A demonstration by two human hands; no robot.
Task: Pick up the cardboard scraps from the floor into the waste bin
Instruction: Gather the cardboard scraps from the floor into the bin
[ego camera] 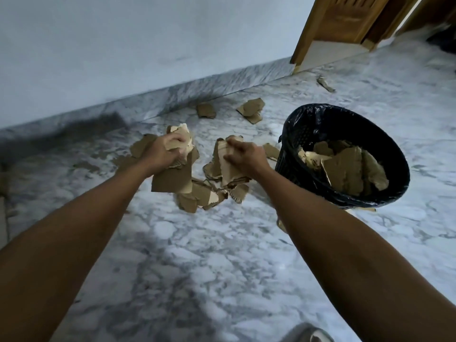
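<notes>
- Grey rounded obj point(307, 333) sits at bottom edge, closest to us; can't tell what it is.
- Both our forearms stretch out over marble floor point(185, 262) toward cardboard scraps.
- Left hand point(164, 151): fingers curled tight, clamped on a bunch of scraps point(176, 166), incl. one big flat piece hanging below the knuckles.
- Right hand point(249, 156): fingers spread apart, laid on a tall scrap point(228, 166); thumb side blurred, so we can't tell if it's gripped or just touched.
- Loose pile point(209, 193) lies on floor just below both sets of fingers, btwn the hands.
- More scraps beyond the fingertips near the wall: small one point(206, 110), bigger one point(251, 110), strip point(325, 84) by the wooden door frame point(306, 33).
- Waste bin point(308, 129), black w/ liner, stands just right of right-hand fingers, already holding cardboard point(345, 170).
</notes>
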